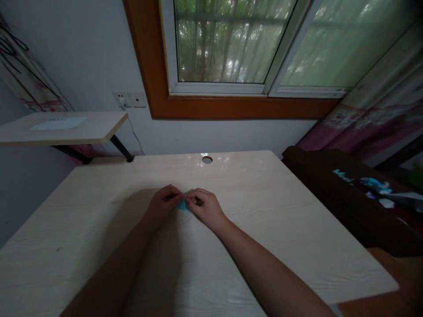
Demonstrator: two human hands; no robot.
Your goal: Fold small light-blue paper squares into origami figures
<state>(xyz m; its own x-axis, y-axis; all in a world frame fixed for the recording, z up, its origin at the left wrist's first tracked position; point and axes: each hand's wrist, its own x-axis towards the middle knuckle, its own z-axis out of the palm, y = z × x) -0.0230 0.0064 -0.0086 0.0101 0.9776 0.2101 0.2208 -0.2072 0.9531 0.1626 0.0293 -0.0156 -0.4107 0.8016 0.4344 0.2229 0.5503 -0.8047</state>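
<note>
At the far left a raised shelf (62,127) stands off the wall on dark brackets, with a pale sheet lying flat on it. Just right of it, a wall socket (128,99) has a white cable hanging down behind the pale wooden desk (99,229).

On the desk, a little left of the middle, the left hand (163,203) rests with its fingers curled in tight and its fingertips pinched on the left edge of a small blue paper (183,205). The paper lies low against the desk top between the two hands (only a small triangle of it shows, so its full shape cannot be told). The right hand (206,209) meets it from the other side, thumb and forefinger closed on the paper's right edge, the other fingers folded under. The two hands nearly touch at their fingertips.

Beyond them, near the desk's back edge, is a round cable hole (207,159). Above is a window (231,44) in an orange-brown frame. To the right of the desk stands a dark piece of furniture (346,198), and behind it hangs a pink patterned curtain (373,119).
</note>
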